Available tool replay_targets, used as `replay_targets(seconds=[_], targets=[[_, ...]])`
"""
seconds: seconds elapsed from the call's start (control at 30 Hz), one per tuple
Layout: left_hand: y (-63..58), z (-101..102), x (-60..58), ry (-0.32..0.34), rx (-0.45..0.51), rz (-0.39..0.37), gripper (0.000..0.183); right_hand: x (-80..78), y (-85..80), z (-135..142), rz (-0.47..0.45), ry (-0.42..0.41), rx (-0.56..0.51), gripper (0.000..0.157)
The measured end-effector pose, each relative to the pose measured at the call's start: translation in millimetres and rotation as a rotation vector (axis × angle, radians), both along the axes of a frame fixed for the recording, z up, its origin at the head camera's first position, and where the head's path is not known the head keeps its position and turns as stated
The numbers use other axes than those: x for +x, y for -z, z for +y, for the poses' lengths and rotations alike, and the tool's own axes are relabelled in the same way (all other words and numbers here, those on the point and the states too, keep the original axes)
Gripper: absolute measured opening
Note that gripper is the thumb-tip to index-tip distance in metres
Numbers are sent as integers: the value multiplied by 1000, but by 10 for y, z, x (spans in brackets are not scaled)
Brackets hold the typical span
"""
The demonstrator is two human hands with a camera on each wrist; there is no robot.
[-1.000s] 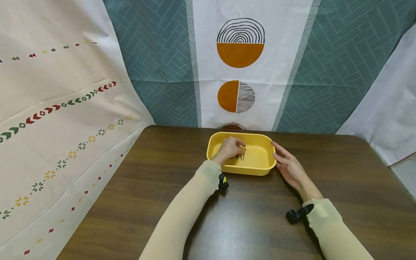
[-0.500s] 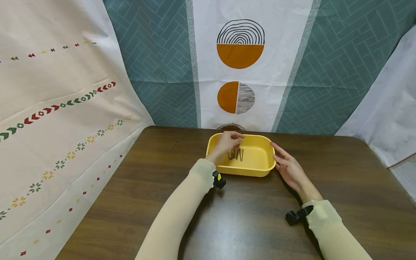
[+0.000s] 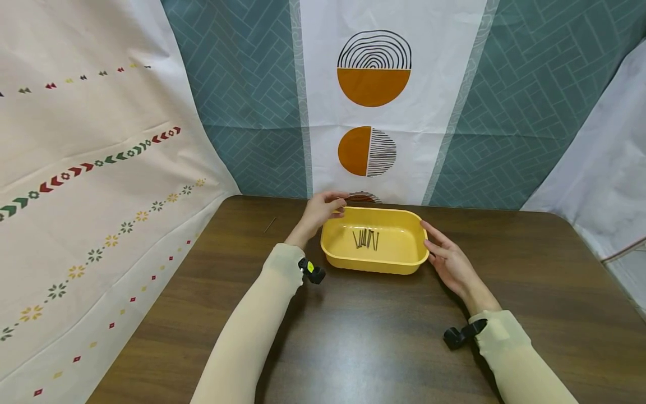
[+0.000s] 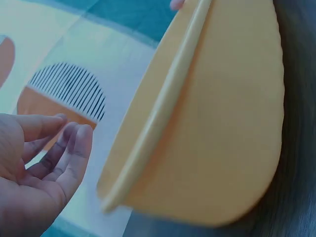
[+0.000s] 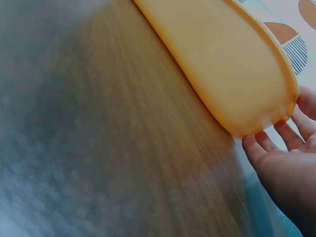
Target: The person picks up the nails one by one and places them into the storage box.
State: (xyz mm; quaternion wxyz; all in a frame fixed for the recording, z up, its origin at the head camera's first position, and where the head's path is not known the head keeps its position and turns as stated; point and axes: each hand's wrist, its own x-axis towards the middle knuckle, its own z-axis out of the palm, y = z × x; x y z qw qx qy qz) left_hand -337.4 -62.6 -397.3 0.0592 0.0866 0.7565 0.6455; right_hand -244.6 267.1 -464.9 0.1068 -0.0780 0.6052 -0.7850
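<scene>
A yellow plastic tray (image 3: pixel 401 241) sits at the far side of the table, with several thin dark nails (image 3: pixel 365 239) lying loosely side by side in it. My left hand (image 3: pixel 319 211) hovers by the tray's back left corner. Its fingers are loosely bent, and nothing shows between them in the left wrist view. At the tray's right end, my right hand (image 3: pixel 451 264) touches the outer wall with extended fingertips (image 5: pixel 251 143). Left of the tray, a single thin nail-like piece (image 3: pixel 270 225) lies on the table.
The dark wooden table (image 3: pixel 373 336) stretches toward me and to both sides. Behind its back edge hangs a patterned cloth (image 3: pixel 373 151). A white cloth (image 3: pixel 126 224) with small motifs drapes along the left.
My left hand has lifted out of the tray and moved left past its rim, uncovering the nails. The right hand stays in place at the tray's right end.
</scene>
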Motion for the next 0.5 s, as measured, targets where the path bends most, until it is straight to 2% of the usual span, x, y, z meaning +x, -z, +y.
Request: replay_targets(seconds=[0.27,0.5], targets=[[8,-386,9,-68,-16,-13,28,4,2,10,14,-6,-1,61],[-2,-685,20,-87,10,-30,32,5,3,4,30,-17,-9,60]])
